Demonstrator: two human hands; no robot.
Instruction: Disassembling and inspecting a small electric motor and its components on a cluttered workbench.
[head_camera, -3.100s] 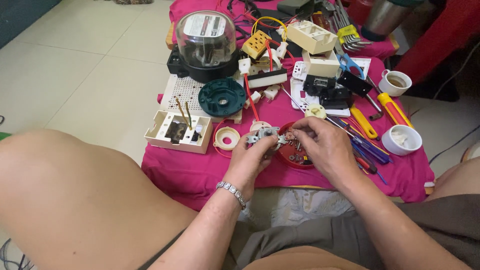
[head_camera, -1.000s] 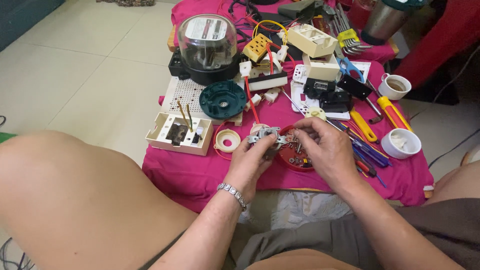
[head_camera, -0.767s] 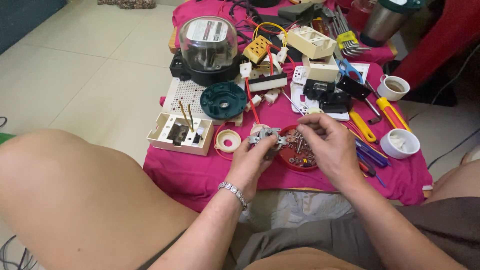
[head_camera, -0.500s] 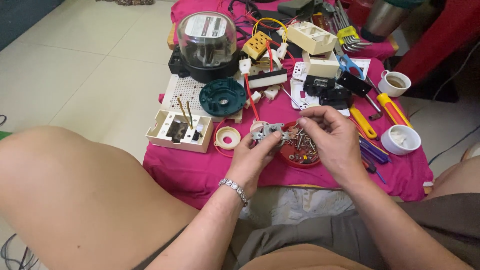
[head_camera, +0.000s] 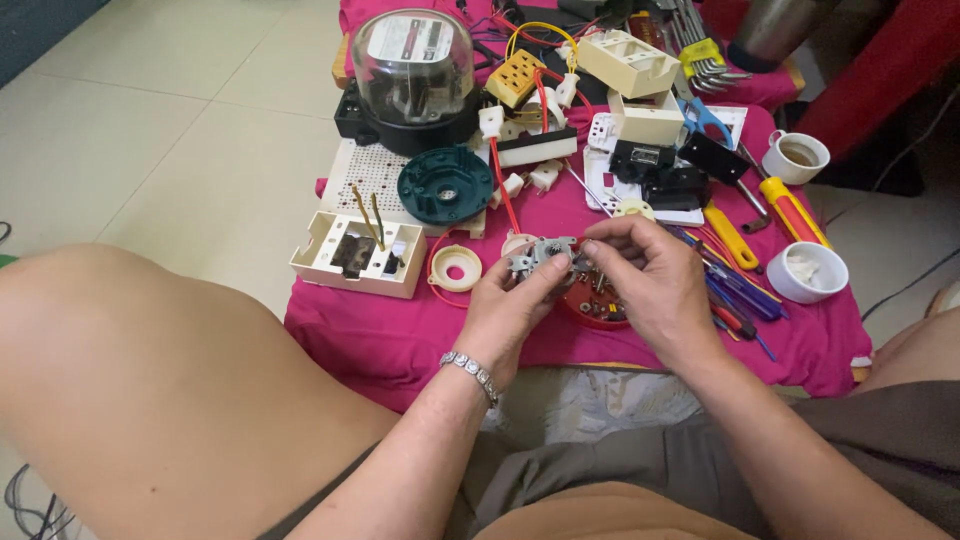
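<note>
My left hand (head_camera: 512, 312), with a metal bracelet at the wrist, holds a small grey metal part (head_camera: 540, 256) over the pink cloth (head_camera: 400, 330). My right hand (head_camera: 655, 285) pinches the same part from the right with thumb and fingertips. Just beneath the hands lies a red dish (head_camera: 590, 300) with small screws and bits in it, partly hidden by my fingers.
On the cloth: a cream switch box (head_camera: 357, 255), a dark green round part (head_camera: 445, 185), a glass-domed electric meter (head_camera: 412, 70), a tape ring (head_camera: 456, 268), yellow and red screwdrivers (head_camera: 790, 210), two white cups (head_camera: 805, 270). My bare knee (head_camera: 150, 380) fills the lower left.
My right hand lifted from the red dish and came to the grey part in my left hand. The left hand has stayed nearly in place.
</note>
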